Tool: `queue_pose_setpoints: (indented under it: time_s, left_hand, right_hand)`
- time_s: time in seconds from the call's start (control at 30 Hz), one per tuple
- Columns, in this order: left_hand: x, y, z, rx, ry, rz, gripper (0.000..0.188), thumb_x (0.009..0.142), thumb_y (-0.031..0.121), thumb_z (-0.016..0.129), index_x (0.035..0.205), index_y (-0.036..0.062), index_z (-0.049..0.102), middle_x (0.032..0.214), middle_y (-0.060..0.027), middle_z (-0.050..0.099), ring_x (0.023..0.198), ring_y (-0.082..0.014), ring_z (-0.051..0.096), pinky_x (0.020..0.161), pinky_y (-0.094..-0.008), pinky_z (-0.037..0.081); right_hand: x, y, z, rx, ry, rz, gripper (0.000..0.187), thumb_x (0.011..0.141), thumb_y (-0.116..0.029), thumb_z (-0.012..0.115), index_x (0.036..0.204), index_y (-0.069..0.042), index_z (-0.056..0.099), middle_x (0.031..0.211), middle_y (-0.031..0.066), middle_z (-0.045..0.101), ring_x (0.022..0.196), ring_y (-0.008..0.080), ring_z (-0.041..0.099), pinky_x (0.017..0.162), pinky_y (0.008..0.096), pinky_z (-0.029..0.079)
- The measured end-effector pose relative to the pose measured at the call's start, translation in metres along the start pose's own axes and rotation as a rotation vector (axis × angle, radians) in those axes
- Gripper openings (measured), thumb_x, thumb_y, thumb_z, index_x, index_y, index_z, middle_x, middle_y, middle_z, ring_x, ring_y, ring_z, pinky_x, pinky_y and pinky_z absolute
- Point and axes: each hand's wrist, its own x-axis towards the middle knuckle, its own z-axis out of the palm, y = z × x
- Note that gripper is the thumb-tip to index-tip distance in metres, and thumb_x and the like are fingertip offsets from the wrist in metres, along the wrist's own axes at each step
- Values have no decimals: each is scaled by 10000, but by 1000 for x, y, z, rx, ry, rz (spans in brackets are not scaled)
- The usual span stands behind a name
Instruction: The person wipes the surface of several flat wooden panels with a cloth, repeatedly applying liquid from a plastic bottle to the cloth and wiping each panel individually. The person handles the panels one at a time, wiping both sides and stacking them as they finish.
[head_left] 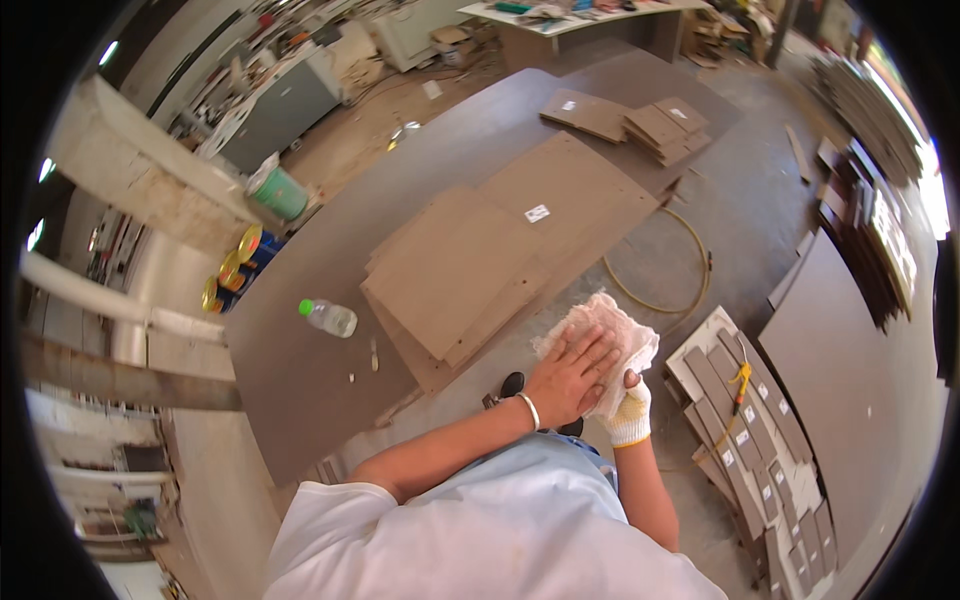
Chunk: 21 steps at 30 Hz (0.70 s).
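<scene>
In front of my body a crumpled whitish-pink cloth (632,340) is held up above the floor, off the near edge of the table. My left hand (568,378), bare with a pale bracelet at the wrist, lies flat on the cloth with its fingers stretched out. My right hand (630,412) wears a white knit glove and grips the cloth from its right lower side; its thumb shows and its other fingers are hidden. Beyond the cloth, a stack of flat brown panels (470,260) with a small white label rests on the table.
On the dark table (290,400) stand smaller brown panels (590,115) and a lying clear bottle (328,317) with a green cap. A yellow hose (700,235) loops on the floor. At right, a yellow air gun (740,375) lies on labelled brown strips (765,415). Cans (235,270) stand left.
</scene>
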Motion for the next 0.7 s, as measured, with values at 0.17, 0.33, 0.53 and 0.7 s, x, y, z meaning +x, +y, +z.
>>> queue_pose_setpoints:
  time_s: [0.17,0.33,0.53,0.7]
  left_hand:
    - [-43,-7,9,-19,-149,-131,602,1034,317,593,1590,103,504,1708,-119,412,1644,-317,248,1336,-585,120]
    - [-128,-54,-5,-94,386,-443,462,887,71,696,1349,66,690,1542,-148,593,1529,-377,441,1269,-569,311]
    - [-331,-232,-3,22,951,-1476,478,855,-25,693,1328,22,648,1340,-184,675,1246,-348,633,1107,-477,495]
    - [-397,-352,-23,-260,1081,-1555,814,884,130,852,1573,4,438,1558,-190,561,1424,-324,550,1204,-447,430]
  right_hand:
    - [13,31,-30,-223,274,230,786,972,-262,762,1641,-91,386,1620,169,506,1458,368,524,1200,527,470]
    - [25,39,-22,-40,199,169,650,991,-155,655,1595,-70,433,1539,212,552,1406,432,553,1200,621,448]
    - [51,18,-76,-190,398,182,606,1012,-162,572,1592,-65,427,1570,204,547,1404,450,566,1185,609,475]
    - [74,7,-44,-336,435,67,634,1007,-266,669,1578,-106,445,1542,181,546,1396,421,567,1152,603,504]
